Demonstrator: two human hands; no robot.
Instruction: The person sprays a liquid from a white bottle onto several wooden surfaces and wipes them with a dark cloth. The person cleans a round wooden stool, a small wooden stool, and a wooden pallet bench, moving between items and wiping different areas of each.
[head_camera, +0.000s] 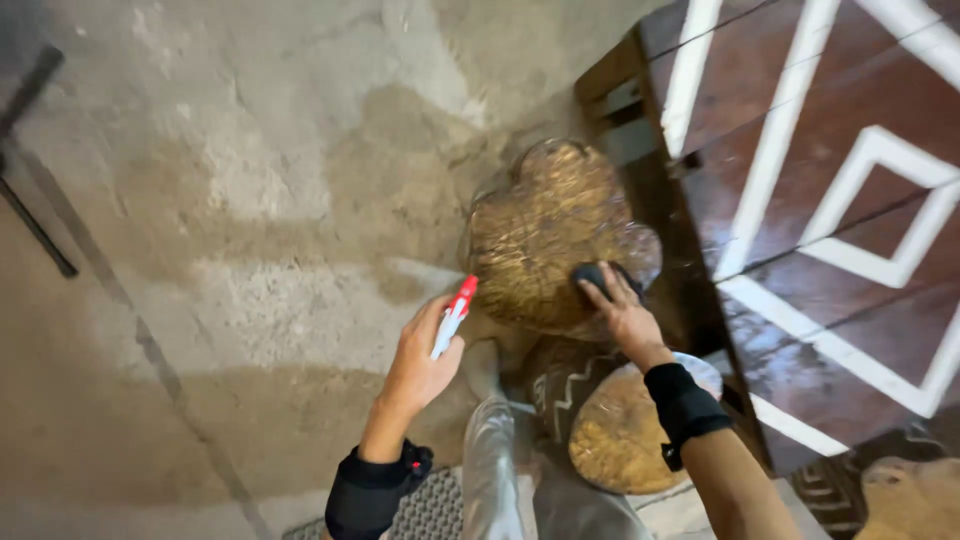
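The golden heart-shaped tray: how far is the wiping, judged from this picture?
Done: the golden heart-shaped tray already glints near its upper edge. In hand: the right hand presses a dark pad on its lower right part, while the left hand holds a red-and-white spray bottle beside it. Left: a round golden tray leans below, untouched by either hand.
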